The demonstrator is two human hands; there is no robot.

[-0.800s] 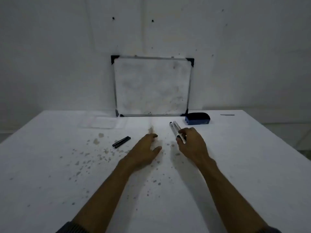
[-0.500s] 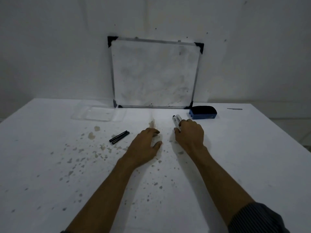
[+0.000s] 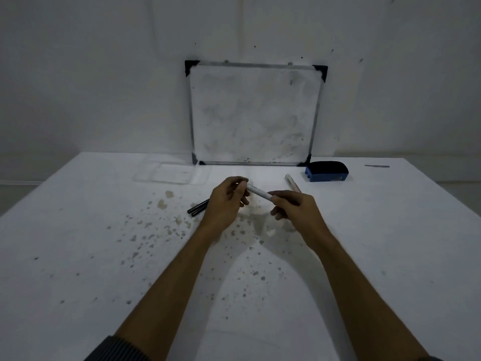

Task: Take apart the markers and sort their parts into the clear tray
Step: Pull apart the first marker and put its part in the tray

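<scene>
My left hand [image 3: 229, 198] and right hand [image 3: 292, 207] each grip an end of one white marker [image 3: 257, 192], not yet apart. A second marker [image 3: 292, 182] lies right; the tray [image 3: 145, 175], far left, looks empty.

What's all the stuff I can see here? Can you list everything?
Marker in hands: 1, white, held above the table between both hands.
Marker on table: 1, white, lying left of the eraser.
Black sticks: 2, black, side by side on the table, partly behind the left hand; cannot tell what they are.
Tray: 1, clear, far left of the table, beside the whiteboard.
Whiteboard: 1, white with dark corners, leaning on the wall.
Eraser: 1, blue and black, right of the whiteboard.
Table: 1, white, stained.
Left hand: grips one marker end.
Right hand: grips the other end.
</scene>
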